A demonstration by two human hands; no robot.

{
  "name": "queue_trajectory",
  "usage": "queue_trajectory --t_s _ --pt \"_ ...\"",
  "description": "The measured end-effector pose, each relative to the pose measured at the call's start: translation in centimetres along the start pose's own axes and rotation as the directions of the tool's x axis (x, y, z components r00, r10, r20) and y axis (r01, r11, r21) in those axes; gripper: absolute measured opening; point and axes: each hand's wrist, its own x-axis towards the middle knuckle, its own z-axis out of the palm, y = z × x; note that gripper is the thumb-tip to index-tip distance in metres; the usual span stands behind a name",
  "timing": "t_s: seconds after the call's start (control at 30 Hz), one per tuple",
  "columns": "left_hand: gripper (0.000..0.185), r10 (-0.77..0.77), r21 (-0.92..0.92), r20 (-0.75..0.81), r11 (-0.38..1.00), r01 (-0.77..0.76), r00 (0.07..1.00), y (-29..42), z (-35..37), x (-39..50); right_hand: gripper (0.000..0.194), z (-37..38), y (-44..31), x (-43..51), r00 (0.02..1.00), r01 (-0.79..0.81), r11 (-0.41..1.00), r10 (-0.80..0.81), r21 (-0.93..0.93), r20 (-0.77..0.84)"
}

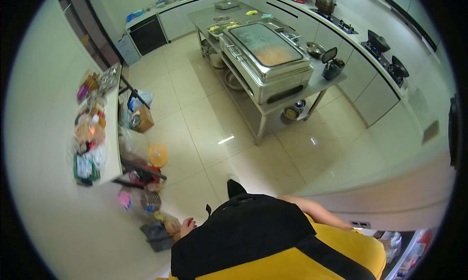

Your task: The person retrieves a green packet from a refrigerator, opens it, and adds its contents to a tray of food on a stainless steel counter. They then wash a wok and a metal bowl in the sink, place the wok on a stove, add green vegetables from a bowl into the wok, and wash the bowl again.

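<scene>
My left hand [188, 226] hangs low beside the black apron [241, 232], its fingers loosely curled, and I see nothing in it. My right forearm crosses down the other side of the apron, and its hand is hidden behind the cloth. Ahead stands a stainless steel table [321, 88] bearing a large chafing dish [281, 79] with a closed glass-topped lid. Around the dish are metal trays, a metal bowl [315, 49] and a dark container [333, 68] with its lid raised.
At left, a white table [112, 163] carries bags and packages; a cardboard box [145, 119], a yellow lid [158, 155] and plastic bottles [150, 200] stand low beside it. Gas stoves with woks [378, 41] and a pot [325, 4] line the right counter. Shelves with goods are at lower right.
</scene>
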Motion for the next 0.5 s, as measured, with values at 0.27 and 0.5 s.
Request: queue_trajectory --t_s 0.27,0.5 --pt "0.026 0.018 0.150 0.094 0.988 -0.032 0.995 18.2 -6.0 19.6 0.039 -20.1 -15.4 25.1 0.944 0.011 0.974 -0.085 0.226 0.320" --pt "0.024 0.050 0.245 0.128 0.966 -0.080 0.991 28.6 -11.1 37.3 0.023 -29.6 -27.2 45.1 0.926 0.323 0.936 -0.343 0.140 0.159"
